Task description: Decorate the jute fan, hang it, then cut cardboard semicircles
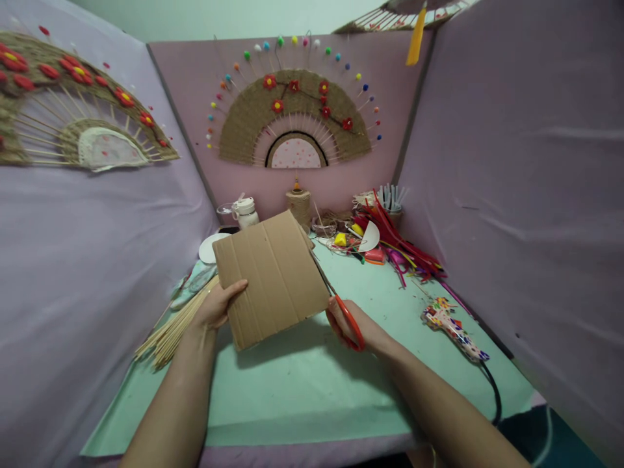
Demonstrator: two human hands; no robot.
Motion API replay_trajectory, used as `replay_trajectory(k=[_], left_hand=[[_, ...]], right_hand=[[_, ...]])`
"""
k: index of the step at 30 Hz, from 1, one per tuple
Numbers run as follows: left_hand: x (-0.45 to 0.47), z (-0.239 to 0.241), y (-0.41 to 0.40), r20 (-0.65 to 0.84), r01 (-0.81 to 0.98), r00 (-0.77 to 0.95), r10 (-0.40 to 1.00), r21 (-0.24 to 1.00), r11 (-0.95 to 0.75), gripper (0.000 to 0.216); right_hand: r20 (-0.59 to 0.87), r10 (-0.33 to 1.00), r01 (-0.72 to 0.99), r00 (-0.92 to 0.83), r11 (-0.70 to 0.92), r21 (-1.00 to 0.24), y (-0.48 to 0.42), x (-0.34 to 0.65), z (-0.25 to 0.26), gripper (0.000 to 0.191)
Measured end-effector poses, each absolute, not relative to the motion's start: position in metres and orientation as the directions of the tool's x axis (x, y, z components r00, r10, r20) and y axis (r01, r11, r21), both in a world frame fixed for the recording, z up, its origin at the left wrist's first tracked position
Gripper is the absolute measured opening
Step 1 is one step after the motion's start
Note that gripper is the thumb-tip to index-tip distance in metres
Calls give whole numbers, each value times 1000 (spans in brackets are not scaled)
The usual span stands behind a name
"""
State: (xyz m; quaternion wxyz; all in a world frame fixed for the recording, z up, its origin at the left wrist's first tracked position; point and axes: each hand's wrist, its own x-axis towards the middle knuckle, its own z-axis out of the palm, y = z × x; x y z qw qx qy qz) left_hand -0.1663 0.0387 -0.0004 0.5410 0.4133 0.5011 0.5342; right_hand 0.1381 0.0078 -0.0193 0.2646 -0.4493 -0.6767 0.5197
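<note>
A piece of brown corrugated cardboard [273, 279] is held up, tilted, over the green tabletop. My left hand [220, 304] grips its left edge, thumb on the face turned to me and the other fingers hidden behind. In my right hand [348, 323] is a pair of scissors [350, 320] with red-orange handles, my fingers closed round the loops. The blades lie along the right edge of the cardboard, partly hidden by it, so whether they are cutting I cannot tell.
Bamboo sticks [178, 328] lie on the left. A glue gun [455, 333] with a black cord rests on the right. Behind stand a twine spool [298, 207], a white bottle [246, 212] and red pipe cleaners [390, 227]. A decorated fan [295, 120] hangs on the back wall.
</note>
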Motion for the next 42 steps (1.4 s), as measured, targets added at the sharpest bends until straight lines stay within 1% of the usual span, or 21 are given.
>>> replay_trajectory(k=[7, 11, 15, 17, 23, 32, 37, 42], left_hand=[[-168, 4, 31, -62, -116, -72, 995, 992, 54, 79], [-170, 6, 28, -32, -56, -62, 998, 998, 29, 79], [-170, 8, 27, -45, -51, -57, 997, 998, 42, 81], [-169, 9, 26, -57, -66, -53, 997, 996, 54, 80], [-165, 11, 25, -88, -93, -39, 995, 992, 84, 77], [-161, 15, 22, -81, -105, -43, 996, 992, 76, 76], [-160, 18, 20, -90, -105, -49, 995, 991, 84, 73], [-159, 18, 19, -112, -119, -62, 992, 987, 104, 66]], right_hand=[[-67, 878, 304, -474, 91, -948, 13, 140, -31, 75], [-77, 863, 321, -499, 102, -942, 10, 138, -23, 77], [-45, 851, 335, -522, 157, -929, 9, 137, -18, 80], [-35, 858, 327, -513, 158, -932, 9, 137, -19, 79], [-48, 906, 272, -421, 75, -959, 15, 135, -27, 77], [-46, 920, 295, -390, 78, -952, 20, 136, -31, 69], [-51, 933, 350, -356, 83, -933, 19, 136, -30, 69], [-18, 944, 371, -328, 112, -922, 21, 135, -32, 71]])
